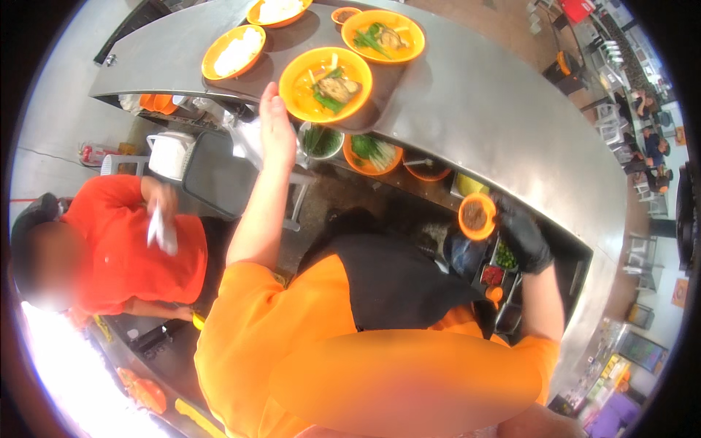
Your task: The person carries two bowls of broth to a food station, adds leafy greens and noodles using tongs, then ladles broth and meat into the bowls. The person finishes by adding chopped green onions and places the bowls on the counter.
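Observation:
My bare left hand (275,128) is raised beside an orange bowl (355,112) of yellow-orange soup with greens and a browned piece on top. Its fingertips are at the bowl's left rim, over the edge of a dark serving tray (378,112); whether they grip the bowl or the tray is not clear. My right hand (519,232), in a black glove, holds a small orange cup (475,216) of brown sauce by its side, near the counter's inner edge. A second soup bowl (388,38), a small sauce cup (345,15) and two rice bowls (236,53) also sit on the tray.
The curved stainless steel counter (476,115) bends around me. Under it are a bowl of leafy greens (378,153), a bowl of chopped greens (323,142) and metal containers of toppings (494,275). At left, a co-worker in a red shirt (148,246) holds a white cloth or paper (161,232).

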The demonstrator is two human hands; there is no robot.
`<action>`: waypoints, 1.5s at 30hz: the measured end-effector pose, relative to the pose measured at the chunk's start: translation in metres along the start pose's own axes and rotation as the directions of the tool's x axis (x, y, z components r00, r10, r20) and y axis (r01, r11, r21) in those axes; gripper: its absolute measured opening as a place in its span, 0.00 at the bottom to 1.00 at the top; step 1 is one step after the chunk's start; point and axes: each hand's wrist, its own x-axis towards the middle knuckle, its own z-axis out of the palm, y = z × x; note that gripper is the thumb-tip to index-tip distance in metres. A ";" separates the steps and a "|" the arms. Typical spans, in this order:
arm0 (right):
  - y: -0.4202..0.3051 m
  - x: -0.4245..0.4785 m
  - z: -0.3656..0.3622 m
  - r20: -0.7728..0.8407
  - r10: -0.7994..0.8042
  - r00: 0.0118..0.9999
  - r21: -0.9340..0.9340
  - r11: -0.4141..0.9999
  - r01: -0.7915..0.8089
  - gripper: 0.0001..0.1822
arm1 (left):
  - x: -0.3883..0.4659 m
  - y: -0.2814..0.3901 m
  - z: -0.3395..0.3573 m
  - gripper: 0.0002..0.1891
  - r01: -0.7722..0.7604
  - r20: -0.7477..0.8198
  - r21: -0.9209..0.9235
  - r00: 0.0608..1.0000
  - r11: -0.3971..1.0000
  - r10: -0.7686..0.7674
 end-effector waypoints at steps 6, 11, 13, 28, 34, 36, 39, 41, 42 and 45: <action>-0.130 0.114 0.074 0.208 -0.215 0.954 -0.298 0.915 0.271 0.20 | 0.007 0.017 -0.016 0.34 0.241 0.194 -0.194 0.960 0.951 -0.204; -0.178 0.234 0.147 0.239 -0.198 0.950 -0.149 0.960 0.238 0.16 | -0.004 0.022 -0.025 0.30 0.270 0.371 -0.279 0.916 0.922 -0.155; -0.188 0.264 0.186 0.112 -0.175 0.978 -0.338 0.919 0.203 0.19 | -0.008 0.023 -0.035 0.31 0.273 0.476 -0.227 0.869 0.935 -0.138; -0.179 0.382 0.244 0.422 0.178 0.889 -0.906 0.124 0.405 0.23 | -0.017 0.007 -0.167 0.25 0.229 0.096 -0.128 0.971 0.965 -0.218; -0.194 0.304 0.235 0.605 -0.315 0.732 -0.796 -0.271 0.541 0.24 | -0.058 -0.023 -0.192 0.24 0.346 -0.064 0.181 0.938 0.920 -0.340; -0.182 0.242 0.258 0.667 -0.425 0.612 -0.710 -0.116 0.694 0.25 | -0.087 -0.019 -0.197 0.26 0.431 -0.002 0.382 0.885 0.818 -0.465; -0.139 0.175 0.245 0.714 -0.334 0.615 -0.588 0.191 0.786 0.25 | -0.163 -0.036 -0.203 0.27 0.421 0.295 0.573 0.695 0.703 -0.656; -0.105 0.161 0.250 0.882 -0.112 0.458 -0.352 0.489 0.798 0.25 | -0.208 -0.019 -0.196 0.29 0.731 0.287 0.322 0.531 0.602 -0.797; -0.104 0.151 0.274 0.941 0.059 0.333 -0.310 0.550 0.775 0.25 | -0.229 -0.005 -0.195 0.29 0.796 0.271 0.237 0.496 0.557 -0.825; -0.049 0.155 0.293 0.942 0.104 0.318 -0.326 0.499 0.803 0.28 | -0.271 0.050 -0.189 0.27 0.825 0.249 0.114 0.517 0.554 -0.819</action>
